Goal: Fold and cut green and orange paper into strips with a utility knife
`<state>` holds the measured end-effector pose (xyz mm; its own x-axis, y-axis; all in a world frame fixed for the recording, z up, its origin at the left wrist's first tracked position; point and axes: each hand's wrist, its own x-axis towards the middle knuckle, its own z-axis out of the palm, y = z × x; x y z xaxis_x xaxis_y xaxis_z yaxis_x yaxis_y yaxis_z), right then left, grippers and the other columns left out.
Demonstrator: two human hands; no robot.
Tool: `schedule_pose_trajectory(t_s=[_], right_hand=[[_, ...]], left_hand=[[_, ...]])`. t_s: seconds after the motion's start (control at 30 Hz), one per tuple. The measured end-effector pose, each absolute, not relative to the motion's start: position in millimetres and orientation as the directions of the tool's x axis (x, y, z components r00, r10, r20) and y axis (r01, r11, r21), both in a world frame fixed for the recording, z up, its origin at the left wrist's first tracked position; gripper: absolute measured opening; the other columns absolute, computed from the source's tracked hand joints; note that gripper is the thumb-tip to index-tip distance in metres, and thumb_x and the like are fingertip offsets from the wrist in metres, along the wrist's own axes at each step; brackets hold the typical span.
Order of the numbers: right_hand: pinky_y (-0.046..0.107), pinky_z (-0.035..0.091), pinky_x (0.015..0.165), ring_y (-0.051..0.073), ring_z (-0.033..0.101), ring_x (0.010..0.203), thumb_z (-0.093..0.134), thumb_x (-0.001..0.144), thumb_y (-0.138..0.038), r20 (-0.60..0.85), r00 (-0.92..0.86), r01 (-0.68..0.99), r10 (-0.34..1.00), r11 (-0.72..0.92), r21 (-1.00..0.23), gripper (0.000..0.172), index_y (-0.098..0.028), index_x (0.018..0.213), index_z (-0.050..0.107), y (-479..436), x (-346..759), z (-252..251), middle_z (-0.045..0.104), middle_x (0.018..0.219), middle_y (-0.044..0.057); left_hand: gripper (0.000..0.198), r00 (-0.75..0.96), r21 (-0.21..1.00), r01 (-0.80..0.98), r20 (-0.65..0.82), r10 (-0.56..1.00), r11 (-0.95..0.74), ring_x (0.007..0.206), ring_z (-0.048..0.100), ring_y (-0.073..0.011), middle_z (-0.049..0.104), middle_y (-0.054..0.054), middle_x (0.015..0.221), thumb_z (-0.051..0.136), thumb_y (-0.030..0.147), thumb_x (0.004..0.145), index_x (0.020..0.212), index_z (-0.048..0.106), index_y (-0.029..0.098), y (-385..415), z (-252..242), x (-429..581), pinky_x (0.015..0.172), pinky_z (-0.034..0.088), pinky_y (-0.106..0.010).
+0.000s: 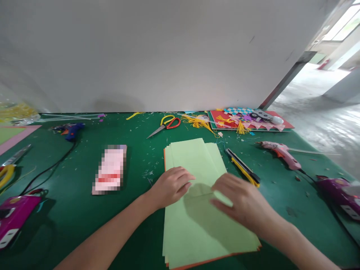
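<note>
A stack of light green paper [208, 228] with orange sheets [258, 248] peeking out along its edges lies in front of me. A narrower green sheet or fold lies over its far part, and a crease crosses the middle. My left hand [173, 186] rests at the stack's left edge, fingers bent and thumb a little apart, with nothing visible in it. Over the right side is my right hand [240, 200], slightly blurred, its thumb spread from the fingers and nothing seen between them. Its shadow falls on the paper. A yellow-and-black utility knife [243, 167] lies just beyond it.
Red-and-yellow scissors [165, 126] lie beyond the stack. A pink glue gun [281, 153] and purple power strip [340, 195] are right; a blue glue gun [72, 131] and pink blurred packet [110, 170] left. Paper scraps and yellow tassels [198, 122] lie along the grey panel [157, 56].
</note>
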<state>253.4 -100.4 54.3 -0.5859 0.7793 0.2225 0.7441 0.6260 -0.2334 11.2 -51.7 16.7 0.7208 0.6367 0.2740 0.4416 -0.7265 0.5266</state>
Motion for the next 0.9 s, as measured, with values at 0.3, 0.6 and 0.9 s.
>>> schedule_pose_trajectory(t_s=[0.3,0.6,0.9], right_hand=[[0.045,0.045,0.1,0.03,0.048,0.124,0.047,0.09,-0.052,0.103,-0.86,0.479,0.5,0.86,-0.173,0.053,-0.013,0.125,0.054,-150,234,31,0.053,0.135,0.015],[0.035,0.056,0.08,0.025,0.064,0.101,0.045,0.094,-0.031,0.333,-0.818,0.438,0.47,0.883,-0.171,0.03,-0.01,0.109,0.061,-154,233,35,0.071,0.1,0.015],[0.031,0.047,0.053,0.02,0.062,0.064,0.043,0.091,-0.015,0.305,-0.785,0.58,0.539,0.813,0.056,0.034,-0.004,0.122,0.053,-137,247,61,0.066,0.071,0.009]], left_hand=[[0.031,0.77,0.422,0.464,0.243,0.59,-0.779,0.102,0.055,-0.0239,0.065,-0.011,0.103,0.036,0.021,0.095,0.112,0.061,0.017,-53,17,11,0.093,0.041,-0.039],[0.03,0.748,0.518,0.431,0.253,0.613,-0.739,0.101,0.055,-0.0236,0.065,-0.009,0.102,0.038,0.024,0.095,0.112,0.063,0.02,-53,16,9,0.096,0.04,-0.043],[0.039,0.702,0.705,0.403,0.171,0.691,-0.583,0.099,0.056,-0.0225,0.067,-0.009,0.1,0.034,0.039,0.097,0.104,0.066,0.018,-51,30,7,0.091,0.041,-0.036]])
